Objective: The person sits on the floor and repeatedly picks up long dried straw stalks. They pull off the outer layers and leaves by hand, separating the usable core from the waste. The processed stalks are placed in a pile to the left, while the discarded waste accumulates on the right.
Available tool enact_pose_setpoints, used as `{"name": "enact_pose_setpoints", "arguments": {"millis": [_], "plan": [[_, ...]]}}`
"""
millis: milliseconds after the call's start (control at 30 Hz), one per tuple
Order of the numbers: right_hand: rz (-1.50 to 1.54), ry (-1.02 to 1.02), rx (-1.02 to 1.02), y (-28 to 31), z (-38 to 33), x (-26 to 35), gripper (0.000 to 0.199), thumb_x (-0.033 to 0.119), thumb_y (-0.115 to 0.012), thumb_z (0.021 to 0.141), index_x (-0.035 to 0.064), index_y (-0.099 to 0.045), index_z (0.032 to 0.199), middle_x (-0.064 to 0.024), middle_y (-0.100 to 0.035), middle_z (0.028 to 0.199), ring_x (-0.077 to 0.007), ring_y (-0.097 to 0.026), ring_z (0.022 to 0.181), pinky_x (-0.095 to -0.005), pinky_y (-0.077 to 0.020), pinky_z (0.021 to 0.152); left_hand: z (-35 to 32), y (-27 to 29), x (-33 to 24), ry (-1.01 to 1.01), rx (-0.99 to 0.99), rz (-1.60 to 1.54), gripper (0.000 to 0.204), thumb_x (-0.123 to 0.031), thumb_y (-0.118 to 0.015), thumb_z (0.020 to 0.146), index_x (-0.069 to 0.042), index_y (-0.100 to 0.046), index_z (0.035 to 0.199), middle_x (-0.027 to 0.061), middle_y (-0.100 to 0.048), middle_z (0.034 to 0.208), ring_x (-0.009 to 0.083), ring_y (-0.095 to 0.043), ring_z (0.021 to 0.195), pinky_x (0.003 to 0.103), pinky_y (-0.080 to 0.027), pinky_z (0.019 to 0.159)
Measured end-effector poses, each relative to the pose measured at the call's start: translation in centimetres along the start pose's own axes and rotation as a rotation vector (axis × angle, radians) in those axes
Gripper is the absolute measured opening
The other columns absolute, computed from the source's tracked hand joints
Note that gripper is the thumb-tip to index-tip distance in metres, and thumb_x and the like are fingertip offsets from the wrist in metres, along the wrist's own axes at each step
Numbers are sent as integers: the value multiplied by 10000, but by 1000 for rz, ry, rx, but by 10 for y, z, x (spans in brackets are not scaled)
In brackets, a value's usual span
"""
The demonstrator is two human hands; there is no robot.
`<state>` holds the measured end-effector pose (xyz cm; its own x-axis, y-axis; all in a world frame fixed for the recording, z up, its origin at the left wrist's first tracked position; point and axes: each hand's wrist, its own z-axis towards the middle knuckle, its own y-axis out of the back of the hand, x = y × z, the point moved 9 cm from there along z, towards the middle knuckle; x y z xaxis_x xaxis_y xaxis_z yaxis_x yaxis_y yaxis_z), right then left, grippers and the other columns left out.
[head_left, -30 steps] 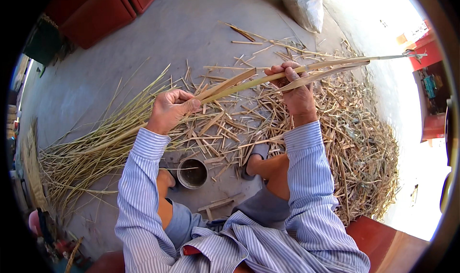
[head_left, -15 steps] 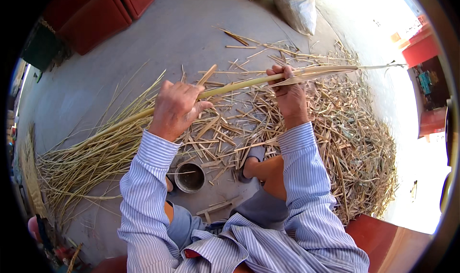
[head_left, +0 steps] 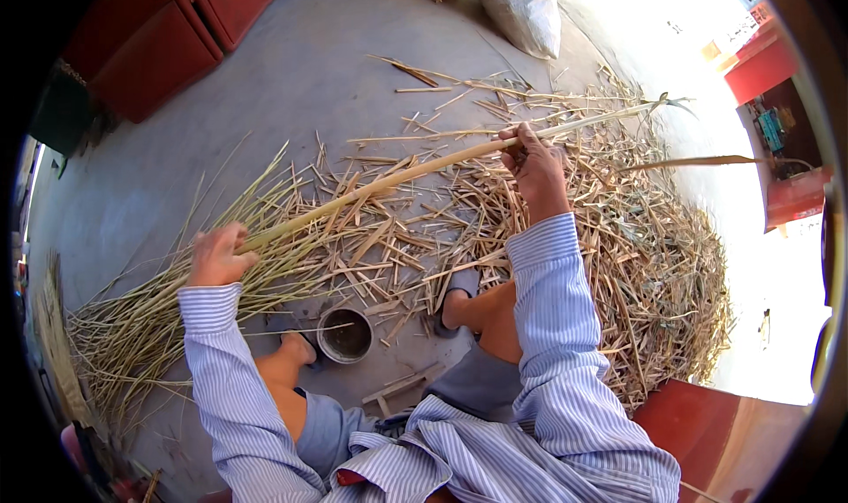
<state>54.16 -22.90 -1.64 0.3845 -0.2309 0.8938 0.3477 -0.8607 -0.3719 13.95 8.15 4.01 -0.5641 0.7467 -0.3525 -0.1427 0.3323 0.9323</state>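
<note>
A long, pale yellow-green plant stalk slants across in front of me, its thin frayed tip far to the right. Near its lower end, my left hand is closed around it, slightly blurred, above a bundle of thin stalks. Fingers and thumb of my right hand pinch the same stalk farther up. A loose brown strip of dry husk is apart from the stalk, right of my right hand. Beneath the right forearm spreads a big heap of dry husk pieces.
A small round metal pot stands between my feet. Beside it lies a small wooden piece. Red furniture is at the far left, a whitish sack at the far side. Husk scraps litter the grey floor.
My left hand has slid left and down along the stalk, away from my right hand. The husk strip that lay along the stalk at my right hand is now off it, farther right.
</note>
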Motion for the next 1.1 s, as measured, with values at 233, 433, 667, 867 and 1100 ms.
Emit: {"name": "enact_pose_setpoints", "arguments": {"millis": [233, 433, 667, 867, 1100], "plan": [[-181, 117, 191, -99, -49, -3, 328, 304, -672, 933, -11, -624, 1012, -134, -716, 891, -183, -719, 778, -237, -580, 614, 39, -31, -130, -388, -383, -176, 348, -274, -787, 744, -70, -662, 996, 81, -699, 857, 257, -642, 804, 399, -390, 772], [-146, 109, 261, -111, -58, -10, 318, 273, -664, 941, -23, -620, 1051, -126, -718, 919, -194, -719, 807, -257, -577, 692, 52, -45, -124, -256, -268, -499, 251, -217, -773, 802, -31, -712, 959, 89, -717, 797, 204, -668, 712, 354, -465, 677], [-136, 70, 267, -109, -59, -13, 320, 265, -664, 939, -30, -615, 1052, -134, -713, 908, -211, -722, 814, -260, -578, 703, 58, -46, -96, -86, -313, -899, 253, -150, -789, 803, 25, -697, 961, 111, -722, 802, 131, -665, 689, 262, -536, 645], [-218, -3, 74, -55, -31, -17, 261, 232, -651, 946, -24, -621, 988, -143, -708, 890, -204, -720, 781, -232, -590, 633, 59, 24, -67, -65, -627, -819, 368, -294, -753, 844, 5, -652, 1033, 61, -693, 901, 178, -643, 839, 329, -508, 770], [-69, 52, 98, -60, -23, -21, 207, 213, -637, 954, 12, -626, 1001, -105, -719, 915, -146, -698, 749, -218, -581, 621, 52, -56, -130, -413, -187, 180, 417, -460, -641, 863, -89, -702, 1044, 66, -700, 854, 224, -635, 787, 412, -400, 771]]}}
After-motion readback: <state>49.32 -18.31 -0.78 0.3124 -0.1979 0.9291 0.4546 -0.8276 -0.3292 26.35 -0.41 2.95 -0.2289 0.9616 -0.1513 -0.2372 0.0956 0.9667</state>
